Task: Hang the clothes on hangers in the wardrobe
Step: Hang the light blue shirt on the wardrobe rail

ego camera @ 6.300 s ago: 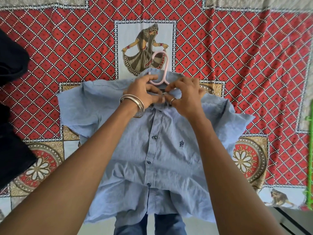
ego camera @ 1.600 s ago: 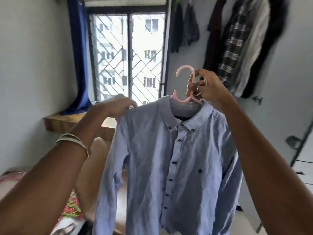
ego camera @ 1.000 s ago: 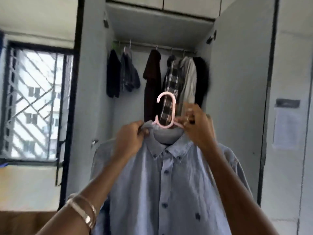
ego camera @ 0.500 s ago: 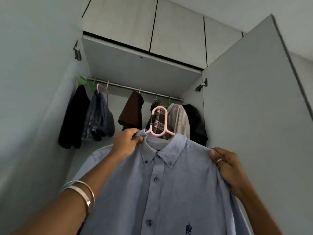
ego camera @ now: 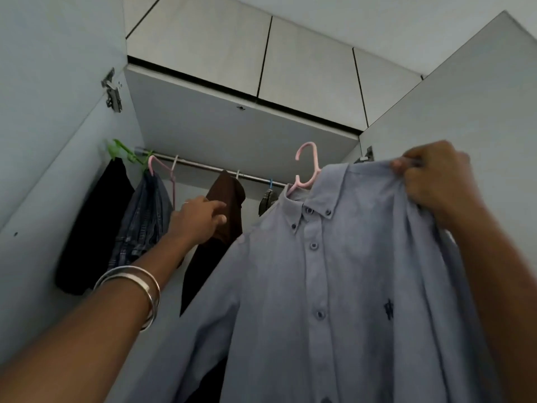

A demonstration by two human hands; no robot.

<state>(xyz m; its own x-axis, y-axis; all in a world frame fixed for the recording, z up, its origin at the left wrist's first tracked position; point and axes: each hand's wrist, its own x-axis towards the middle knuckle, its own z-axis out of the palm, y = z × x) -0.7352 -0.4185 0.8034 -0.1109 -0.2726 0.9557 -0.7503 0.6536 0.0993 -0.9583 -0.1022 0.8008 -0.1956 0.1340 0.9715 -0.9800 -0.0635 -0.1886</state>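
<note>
Closest to my camera, the left forearm comes up from the lower left with two silver metal bangles [ego camera: 136, 289] on the wrist, and the left hand [ego camera: 197, 219] reaches toward the rail with fingers loosely extended, holding nothing that I can see. On the other side, the right hand [ego camera: 433, 181] pinches the shoulder of the pale blue button-down cotton shirt [ego camera: 334, 286], fabric bunched between thumb and fingers; the shirt's hem and lower sleeves run off the bottom edge. It sits on a pink plastic hanger [ego camera: 308, 167], only hook and neck showing, the hook near the rail but not on it. Farther in, the silver metal wardrobe rail [ego camera: 203, 167] carries a black garment [ego camera: 96, 228], folded dark jeans [ego camera: 142, 219] and a brown shirt [ego camera: 226, 205]; beyond the blue shirt's collar the rail and whatever hangs there are mostly hidden.
</note>
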